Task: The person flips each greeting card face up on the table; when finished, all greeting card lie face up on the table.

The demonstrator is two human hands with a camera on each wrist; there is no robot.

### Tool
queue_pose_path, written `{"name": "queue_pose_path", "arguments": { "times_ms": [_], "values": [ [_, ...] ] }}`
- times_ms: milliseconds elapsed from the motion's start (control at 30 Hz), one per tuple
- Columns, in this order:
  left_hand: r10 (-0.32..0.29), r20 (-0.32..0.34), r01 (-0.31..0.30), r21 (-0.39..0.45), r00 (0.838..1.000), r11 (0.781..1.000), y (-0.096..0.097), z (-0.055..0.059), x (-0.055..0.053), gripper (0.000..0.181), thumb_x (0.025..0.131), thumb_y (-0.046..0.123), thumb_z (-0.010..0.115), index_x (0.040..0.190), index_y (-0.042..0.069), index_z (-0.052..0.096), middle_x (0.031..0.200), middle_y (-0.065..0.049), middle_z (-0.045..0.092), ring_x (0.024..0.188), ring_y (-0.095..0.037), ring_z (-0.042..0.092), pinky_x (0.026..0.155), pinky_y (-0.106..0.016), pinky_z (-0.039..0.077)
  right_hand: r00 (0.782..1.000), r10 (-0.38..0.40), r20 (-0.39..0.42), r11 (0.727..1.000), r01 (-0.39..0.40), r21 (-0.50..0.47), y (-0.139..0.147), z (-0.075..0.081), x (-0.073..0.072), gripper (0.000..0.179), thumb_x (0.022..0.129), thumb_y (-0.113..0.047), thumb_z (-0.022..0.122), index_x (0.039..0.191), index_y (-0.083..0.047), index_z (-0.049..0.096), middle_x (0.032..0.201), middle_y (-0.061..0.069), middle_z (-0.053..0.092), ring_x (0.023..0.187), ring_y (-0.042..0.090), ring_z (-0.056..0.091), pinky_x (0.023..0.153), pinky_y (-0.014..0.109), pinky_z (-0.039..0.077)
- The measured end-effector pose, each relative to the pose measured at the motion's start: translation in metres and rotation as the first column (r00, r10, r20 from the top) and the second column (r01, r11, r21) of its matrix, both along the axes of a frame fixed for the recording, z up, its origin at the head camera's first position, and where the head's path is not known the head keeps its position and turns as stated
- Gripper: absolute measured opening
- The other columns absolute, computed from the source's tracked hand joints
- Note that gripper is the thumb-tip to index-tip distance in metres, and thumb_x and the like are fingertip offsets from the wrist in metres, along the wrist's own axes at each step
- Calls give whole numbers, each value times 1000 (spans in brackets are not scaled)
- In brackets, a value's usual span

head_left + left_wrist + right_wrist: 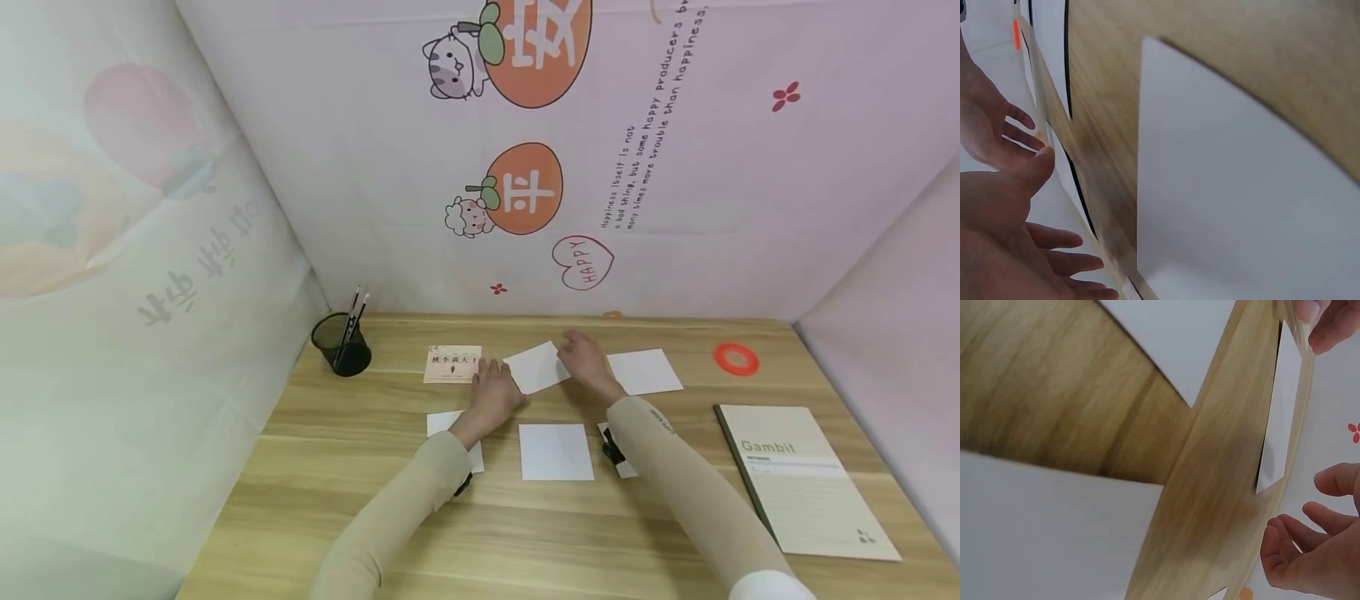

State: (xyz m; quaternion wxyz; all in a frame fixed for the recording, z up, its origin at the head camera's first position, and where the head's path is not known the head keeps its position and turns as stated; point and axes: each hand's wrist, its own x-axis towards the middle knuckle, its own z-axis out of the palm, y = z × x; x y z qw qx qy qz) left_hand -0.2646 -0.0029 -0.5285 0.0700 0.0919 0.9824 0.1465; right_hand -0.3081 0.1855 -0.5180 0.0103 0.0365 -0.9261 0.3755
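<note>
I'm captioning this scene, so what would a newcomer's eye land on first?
Probably the two big orange fruit drawings on the back wall, above the table. Next, the bright orange-red ring near the table's back right corner. Then the slanted white card in the back row, between the left hand and the right hand.

Bright, even, diffuse from the head; dimmer and greyer at both wrists.
Soft, faint shadows on bench (300,500) beneath sleeves (397,510); light apparently from above. Legible print on backdrop (585,183), paler and hazier on left wall (150,400). Wide-lens stretch toward head-view edges. Left wrist view: flat grey tone and bowed, soft edges on near card (1229,187). Right wrist view: blurred foreground grain, smudgy shadow, curved bench edge, somewhat sharper fingers (1329,519).
</note>
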Motion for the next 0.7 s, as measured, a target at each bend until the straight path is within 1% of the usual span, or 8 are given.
{"name": "queue_pose_path", "arguments": {
  "times_ms": [100, 200, 300, 400, 567, 700],
  "values": [
    [-5, 5, 5, -17, 1000, 1000, 1, -1, -1, 82, 83, 46, 72, 140, -5, 43, 149, -25, 34, 141, -44, 20, 112, -53, 27, 999, 21, 27, 999, -22, 37, -1, -2, -1, 46, 93, -6, 49, 135, 12, 44, 131, 32, 51, 120, 45, 49, 101, 52, 40],
    [-31, -6, 30, -40, 1000, 999, 2, -3, -1, 80, 83, 47, 72, 138, -5, 45, 147, -24, 37, 140, -44, 23, 111, -51, 29, 997, 38, 60, 998, -41, 44, -1, -3, 0, 49, 94, -8, 50, 138, 10, 41, 132, 31, 51, 120, 43, 50, 101, 51, 41],
    [-55, -12, 55, -40, 998, 998, 3, -5, -1, 77, 84, 47, 70, 136, -5, 48, 147, -24, 38, 139, -44, 24, 112, -50, 28, 995, 45, 85, 997, -50, 50, -1, -5, 0, 50, 94, -10, 49, 140, 8, 40, 134, 30, 50, 122, 43, 49, 101, 51, 41],
    [-78, -14, 78, -23, 997, 997, 4, -5, 0, 74, 86, 46, 69, 135, -5, 48, 147, -26, 37, 139, -45, 24, 112, -50, 27, 994, 47, 99, 997, -52, 53, -2, -5, 1, 50, 95, -12, 49, 140, 7, 40, 136, 30, 48, 124, 44, 46, 102, 52, 40],
    [-105, -45, 105, -4, 993, 994, 4, -4, 0, 66, 86, 43, 69, 128, -6, 54, 143, -29, 39, 137, -47, 26, 110, -53, 30, 995, 50, 89, 997, -55, 63, -3, -4, 2, 49, 95, -11, 49, 139, 8, 41, 135, 30, 49, 125, 45, 45, 104, 53, 38],
    [-117, -73, 117, -11, 990, 993, 5, -3, -1, 58, 85, 41, 71, 120, -4, 59, 139, -28, 44, 135, -48, 30, 108, -54, 33, 995, 60, 74, 995, -66, 75, -4, -7, 1, 49, 94, -11, 50, 138, 9, 42, 134, 30, 50, 125, 44, 46, 104, 51, 38]
  ]
}}
